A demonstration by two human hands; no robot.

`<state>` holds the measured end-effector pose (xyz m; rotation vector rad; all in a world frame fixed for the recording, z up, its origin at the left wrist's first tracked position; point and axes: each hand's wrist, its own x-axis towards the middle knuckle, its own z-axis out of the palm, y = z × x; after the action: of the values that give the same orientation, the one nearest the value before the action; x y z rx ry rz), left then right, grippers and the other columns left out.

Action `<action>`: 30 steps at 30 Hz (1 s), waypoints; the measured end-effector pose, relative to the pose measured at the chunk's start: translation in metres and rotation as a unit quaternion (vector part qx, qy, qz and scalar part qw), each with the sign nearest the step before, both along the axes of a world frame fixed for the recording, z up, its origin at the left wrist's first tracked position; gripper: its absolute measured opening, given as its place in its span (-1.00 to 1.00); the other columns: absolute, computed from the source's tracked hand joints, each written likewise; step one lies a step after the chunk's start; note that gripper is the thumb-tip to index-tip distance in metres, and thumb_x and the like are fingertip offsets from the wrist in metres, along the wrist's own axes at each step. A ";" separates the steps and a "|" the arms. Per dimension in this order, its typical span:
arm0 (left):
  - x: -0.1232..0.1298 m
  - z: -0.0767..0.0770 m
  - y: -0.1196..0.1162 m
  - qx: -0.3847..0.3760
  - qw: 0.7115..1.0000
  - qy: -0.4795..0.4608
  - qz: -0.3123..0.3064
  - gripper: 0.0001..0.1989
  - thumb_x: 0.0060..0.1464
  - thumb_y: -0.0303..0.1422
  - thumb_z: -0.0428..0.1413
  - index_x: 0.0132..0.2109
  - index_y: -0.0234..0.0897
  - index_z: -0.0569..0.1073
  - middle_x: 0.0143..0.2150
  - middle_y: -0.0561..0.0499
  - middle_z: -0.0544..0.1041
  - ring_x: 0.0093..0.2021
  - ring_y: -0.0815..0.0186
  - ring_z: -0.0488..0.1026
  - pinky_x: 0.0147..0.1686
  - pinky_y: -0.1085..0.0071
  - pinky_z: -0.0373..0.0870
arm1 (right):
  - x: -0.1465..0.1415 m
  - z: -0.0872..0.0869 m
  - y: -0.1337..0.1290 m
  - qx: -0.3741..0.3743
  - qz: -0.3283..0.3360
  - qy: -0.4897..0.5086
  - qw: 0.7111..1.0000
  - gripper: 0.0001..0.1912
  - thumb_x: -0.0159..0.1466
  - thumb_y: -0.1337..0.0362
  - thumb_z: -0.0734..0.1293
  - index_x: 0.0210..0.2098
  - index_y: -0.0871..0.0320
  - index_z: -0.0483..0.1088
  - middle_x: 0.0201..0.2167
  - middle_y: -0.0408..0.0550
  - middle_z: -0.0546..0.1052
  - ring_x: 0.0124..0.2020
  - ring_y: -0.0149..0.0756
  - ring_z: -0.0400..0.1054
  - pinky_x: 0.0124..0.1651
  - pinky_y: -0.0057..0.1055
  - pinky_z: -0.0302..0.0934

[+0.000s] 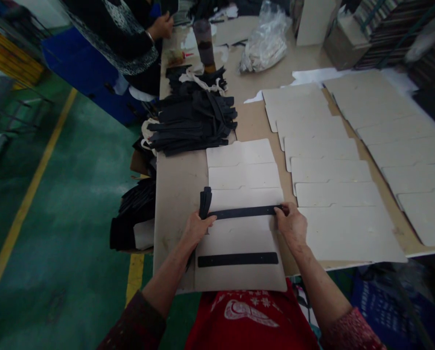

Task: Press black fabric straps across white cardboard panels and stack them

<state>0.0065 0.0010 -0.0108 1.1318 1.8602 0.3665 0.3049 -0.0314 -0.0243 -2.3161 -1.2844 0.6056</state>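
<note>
A black strip [244,212] lies across an overlapping row of pale grey boards [243,239] in front of me. My left hand [198,228] is closed around a bundle of similar black strips [205,200], with its thumb at the strip's left end. At the other end, my right hand [291,224] pinches the strip's right tip between thumb and fingers. Nearer to me, a second black strip [238,259] rests flat on the front board, with neither hand on it.
More overlapping boards [343,233] cover the table's right side. A pile of black strips [195,119] sits at the back left, near a clear plastic bag [264,41]. Another person's hand [161,26] is at the far left edge. A box of black pieces [135,214] stands beside the table.
</note>
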 end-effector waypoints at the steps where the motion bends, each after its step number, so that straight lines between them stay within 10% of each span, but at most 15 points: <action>1: 0.000 0.000 0.000 -0.001 1.000 0.001 0.003 -0.71 -0.04 -0.24 0.25 -0.22 -0.37 0.57 -0.51 0.02 0.54 -0.49 0.30 0.46 -0.49 0.45 0.30 | 0.000 0.000 0.000 0.000 0.000 -0.002 1.000 -0.71 0.27 0.11 0.27 -0.13 0.13 0.46 -0.27 0.04 0.61 -0.29 -0.16 0.46 -0.22 -0.31 0.18; 30: 0.007 -0.007 0.002 -0.008 1.000 -0.003 0.017 -0.76 -0.02 -0.29 0.25 -0.22 -0.36 0.57 -0.55 0.07 0.49 -0.51 0.35 0.42 -0.51 0.49 0.26 | -0.010 0.006 0.003 -0.018 0.051 -0.100 0.994 -0.75 0.33 0.22 0.24 -0.06 0.21 0.38 0.00 0.19 0.45 -0.17 -0.15 0.38 -0.31 -0.33 0.11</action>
<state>0.0132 0.0026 -0.0182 1.0883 1.8768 0.3743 0.2950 -0.0283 -0.0179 -2.4021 -1.5003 0.4403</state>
